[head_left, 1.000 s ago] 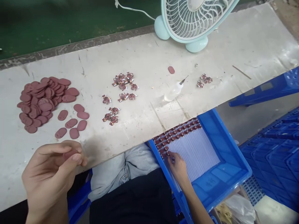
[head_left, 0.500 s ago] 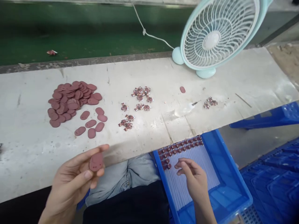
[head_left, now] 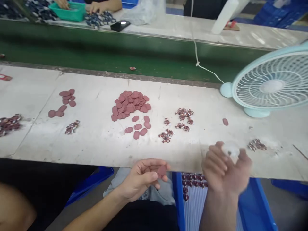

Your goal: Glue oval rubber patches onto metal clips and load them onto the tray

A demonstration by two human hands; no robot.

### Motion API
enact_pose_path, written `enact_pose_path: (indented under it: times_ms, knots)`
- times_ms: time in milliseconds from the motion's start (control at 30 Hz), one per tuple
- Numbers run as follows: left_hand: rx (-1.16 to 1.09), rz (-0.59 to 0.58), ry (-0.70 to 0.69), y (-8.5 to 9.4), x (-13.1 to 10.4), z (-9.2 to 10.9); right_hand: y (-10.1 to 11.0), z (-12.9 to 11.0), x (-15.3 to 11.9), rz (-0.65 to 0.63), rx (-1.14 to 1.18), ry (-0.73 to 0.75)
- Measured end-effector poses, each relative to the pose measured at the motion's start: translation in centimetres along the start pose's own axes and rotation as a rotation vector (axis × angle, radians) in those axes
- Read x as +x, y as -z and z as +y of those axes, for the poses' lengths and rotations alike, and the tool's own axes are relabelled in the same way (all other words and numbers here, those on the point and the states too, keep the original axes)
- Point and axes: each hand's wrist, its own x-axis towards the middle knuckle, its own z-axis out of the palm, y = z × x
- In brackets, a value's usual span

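Left hand [head_left: 141,178] pinches one maroon oval piece [head_left: 161,171] at the bench edge. Right hand [head_left: 226,170], blurred, curls around a small clear bottle [head_left: 230,150] above the bench. One row of finished pieces fills the blue tray [head_left: 179,205]; the big pile of ovals [head_left: 130,105] waits.

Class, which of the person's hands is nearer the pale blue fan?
Right. The right hand is below the fan, near its left edge; the left hand is farther left, at the bench edge.
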Motion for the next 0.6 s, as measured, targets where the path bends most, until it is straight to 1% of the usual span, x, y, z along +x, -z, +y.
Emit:
enact_pose_path:
  times_ms: [67,133,167,233,300,333,367,467,600]
  knots:
    - [-0.025,-0.005,-0.001,-0.1,0.1,-0.3,-1.3,2.7,-2.5,0.022,-0.37,0.103]
    - [-0.048,-0.002,-0.008,-0.2,0.2,-0.7,-2.5,5.7,-4.6,0.024,-0.654,0.179]
    - [-0.058,0.011,-0.011,-0.3,0.2,-0.9,-2.9,7.2,-5.2,0.038,-0.769,0.246]
    - [-0.073,0.048,-0.007,-0.5,0.2,-1.3,-3.5,9.9,-5.9,0.094,-0.939,0.468]
    - [-0.09,0.083,0.003,-0.6,0.2,-1.5,-3.8,11.7,-6.0,0.163,-1.034,0.699]
    - [-0.101,0.093,0.006,-0.7,0.1,-1.5,-3.9,12.4,-5.9,0.19,-1.06,0.776]
    - [-0.109,0.095,0.01,-0.7,0.1,-1.6,-3.9,12.8,-5.7,0.213,-1.084,0.823]
    - [-0.127,0.094,0.017,-0.7,0.1,-1.4,-4.0,13.5,-5.4,0.264,-1.141,0.864]
    - [-0.138,0.103,0.009,-0.5,0.2,-1.2,-3.9,13.8,-5.3,0.306,-1.195,0.861]
